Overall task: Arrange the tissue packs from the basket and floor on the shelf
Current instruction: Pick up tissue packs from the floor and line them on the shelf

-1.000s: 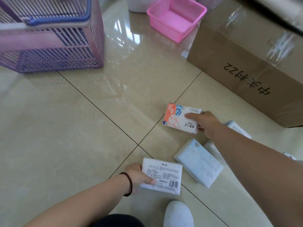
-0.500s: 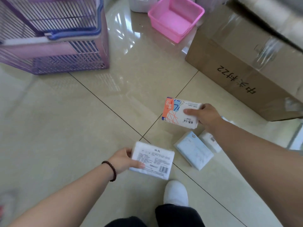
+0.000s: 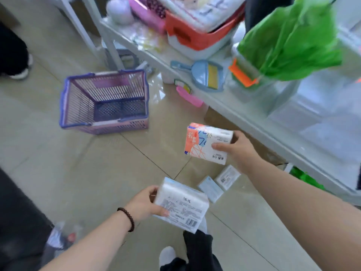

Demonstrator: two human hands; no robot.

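My right hand grips a white tissue pack with an orange and blue pattern, held in the air beside the shelf's front edge. My left hand holds a plain white tissue pack with a barcode label above the floor. Two more packs lie on the tiles between my arms: a pale blue one and a small white one. The purple basket stands on the floor at centre left, with nothing visible inside it. The white shelf runs along the right.
On the shelf sit a blue dustpan, a red and white box, a green plastic bag and clear containers. A cardboard box lies under the shelf. Another person's dark leg and shoe stand at far left. My white shoe is below.
Both hands have lifted their packs off the floor. My view has risen and swung up, bringing the shelf and the whole basket into sight.
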